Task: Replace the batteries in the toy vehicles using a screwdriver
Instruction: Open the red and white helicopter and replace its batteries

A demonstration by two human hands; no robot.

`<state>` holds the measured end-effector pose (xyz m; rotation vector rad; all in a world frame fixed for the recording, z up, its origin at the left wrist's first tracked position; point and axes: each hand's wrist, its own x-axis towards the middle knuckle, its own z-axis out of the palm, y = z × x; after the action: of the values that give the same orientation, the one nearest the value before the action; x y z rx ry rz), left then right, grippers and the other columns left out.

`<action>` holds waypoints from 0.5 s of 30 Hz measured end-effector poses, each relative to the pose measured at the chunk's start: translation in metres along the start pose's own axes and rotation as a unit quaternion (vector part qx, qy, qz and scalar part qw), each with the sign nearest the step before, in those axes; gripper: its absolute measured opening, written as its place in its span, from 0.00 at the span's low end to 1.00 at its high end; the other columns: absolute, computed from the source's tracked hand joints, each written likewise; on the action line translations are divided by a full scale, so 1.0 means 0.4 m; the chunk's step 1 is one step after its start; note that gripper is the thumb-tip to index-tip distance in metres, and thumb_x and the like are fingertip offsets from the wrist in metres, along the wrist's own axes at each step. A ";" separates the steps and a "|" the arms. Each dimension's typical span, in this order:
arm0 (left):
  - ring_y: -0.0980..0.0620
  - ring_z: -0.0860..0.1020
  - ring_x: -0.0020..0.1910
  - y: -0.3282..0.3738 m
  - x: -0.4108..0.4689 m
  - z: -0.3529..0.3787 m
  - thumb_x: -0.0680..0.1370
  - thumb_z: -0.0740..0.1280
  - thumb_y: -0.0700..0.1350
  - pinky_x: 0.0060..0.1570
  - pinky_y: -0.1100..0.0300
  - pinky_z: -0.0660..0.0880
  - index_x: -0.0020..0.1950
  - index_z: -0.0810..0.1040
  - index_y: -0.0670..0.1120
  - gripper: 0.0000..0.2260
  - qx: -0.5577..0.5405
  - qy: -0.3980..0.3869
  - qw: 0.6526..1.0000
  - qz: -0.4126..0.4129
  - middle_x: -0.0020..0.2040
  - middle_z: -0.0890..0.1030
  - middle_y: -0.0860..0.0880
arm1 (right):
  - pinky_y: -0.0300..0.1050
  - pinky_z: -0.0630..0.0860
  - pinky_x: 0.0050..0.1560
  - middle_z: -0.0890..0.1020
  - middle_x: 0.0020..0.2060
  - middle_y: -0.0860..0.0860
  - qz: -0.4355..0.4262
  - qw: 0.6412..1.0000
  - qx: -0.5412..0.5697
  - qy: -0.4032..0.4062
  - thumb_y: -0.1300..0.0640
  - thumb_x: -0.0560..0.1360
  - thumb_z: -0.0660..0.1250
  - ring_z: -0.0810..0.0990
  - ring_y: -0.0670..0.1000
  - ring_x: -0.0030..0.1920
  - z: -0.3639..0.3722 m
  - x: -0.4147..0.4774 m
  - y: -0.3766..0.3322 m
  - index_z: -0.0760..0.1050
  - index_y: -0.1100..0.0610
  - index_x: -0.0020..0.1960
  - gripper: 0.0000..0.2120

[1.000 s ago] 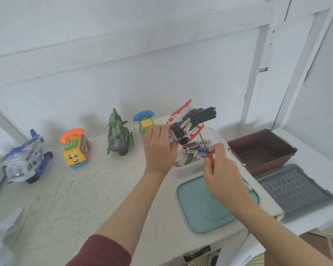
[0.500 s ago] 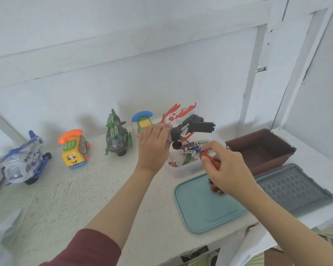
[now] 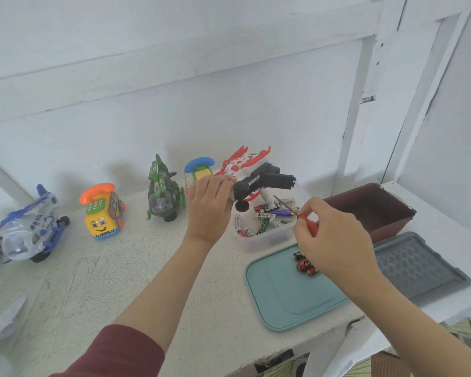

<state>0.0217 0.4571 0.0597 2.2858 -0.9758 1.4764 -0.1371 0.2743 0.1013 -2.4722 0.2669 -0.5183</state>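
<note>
Holding the red-and-black toy over the battery tub, the left hand grips it; the right hand pinches the screwdriver; next, likely seating its tip in the cover screw.

One wide-angle view, worn on the person's head, looks forward and down over the tabletop toward the white wall on the far side. It sits close: both forearms come in from the near edge. The left hand on the red and white toy vehicle and the right hand on the screwdriver lie mid-frame. The view reaches from a toy plane at the left edge to a grey tray at the right.
</note>
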 end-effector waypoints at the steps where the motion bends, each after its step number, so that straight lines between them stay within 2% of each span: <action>1: 0.48 0.71 0.50 -0.004 -0.003 0.000 0.75 0.66 0.41 0.49 0.55 0.68 0.53 0.75 0.43 0.08 -0.005 -0.002 1.000 -0.002 0.47 0.82 0.45 | 0.43 0.67 0.34 0.77 0.28 0.45 -0.012 1.000 0.000 0.006 0.53 0.77 0.60 0.73 0.50 0.32 -0.009 0.005 -0.003 0.71 0.49 0.47 0.02; 5: 0.48 0.71 0.51 -0.007 -0.013 -0.010 0.72 0.68 0.42 0.50 0.55 0.68 0.56 0.71 0.45 0.14 -0.022 -0.022 0.999 -0.012 0.48 0.81 0.45 | 0.41 0.68 0.32 0.71 0.21 0.43 -0.046 0.999 0.023 -0.005 0.54 0.77 0.62 0.71 0.46 0.26 -0.028 0.050 -0.007 0.73 0.49 0.48 0.02; 10: 0.48 0.71 0.51 0.002 -0.021 -0.023 0.73 0.66 0.44 0.51 0.56 0.67 0.55 0.71 0.45 0.13 -0.055 -0.024 0.998 -0.038 0.49 0.81 0.44 | 0.44 0.69 0.36 0.74 0.26 0.43 -0.052 0.999 0.000 -0.005 0.54 0.78 0.61 0.73 0.47 0.30 -0.017 0.087 0.011 0.73 0.50 0.51 0.04; 15: 0.48 0.71 0.51 -0.005 -0.020 -0.034 0.72 0.66 0.44 0.52 0.56 0.69 0.55 0.72 0.44 0.13 -0.082 -0.040 0.995 -0.048 0.49 0.80 0.44 | 0.43 0.68 0.35 0.72 0.24 0.44 -0.071 0.997 0.006 -0.012 0.54 0.78 0.62 0.71 0.46 0.27 -0.005 0.101 0.018 0.74 0.50 0.50 0.03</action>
<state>0.0113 0.4693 0.0591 2.2534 -0.9570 1.2278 -0.1019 0.2553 0.1108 -2.4953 0.0789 -0.5469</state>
